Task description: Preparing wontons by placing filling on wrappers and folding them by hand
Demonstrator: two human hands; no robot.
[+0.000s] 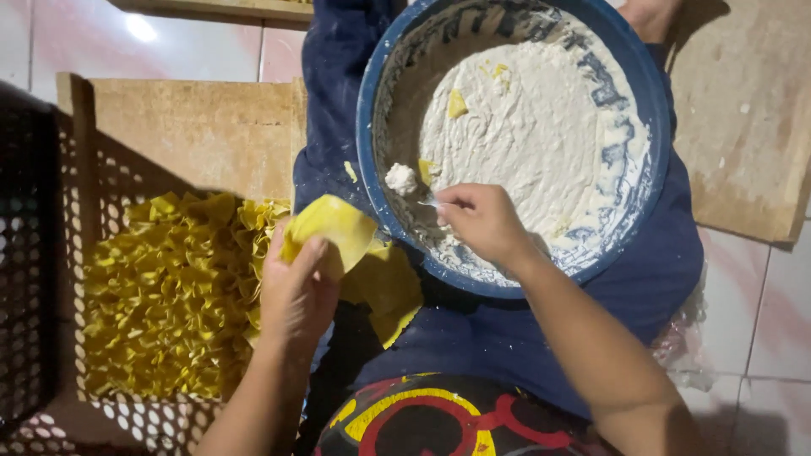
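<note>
1. A thin, soft yellow wrapper [331, 226] is held in the left hand [296, 295], fingers curled round it.
2. A small spoon [428, 201] is pinched shut in the right hand [483, 221], over pale, pasty filling in the round blue basin [372, 101].
3. Folded yellow pieces [169, 287] are piled in the perforated crate [127, 414] at left.

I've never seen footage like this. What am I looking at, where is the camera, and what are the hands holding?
There is no machine here: a person wears a camera on the head, looking down at their own two hands and lap. The left hand holds a yellow wrapper. The right hand holds a small spoon at a lump of filling in a blue bowl of white paste resting on the lap. To the left, a crate holds a pile of folded yellow pieces.
</note>
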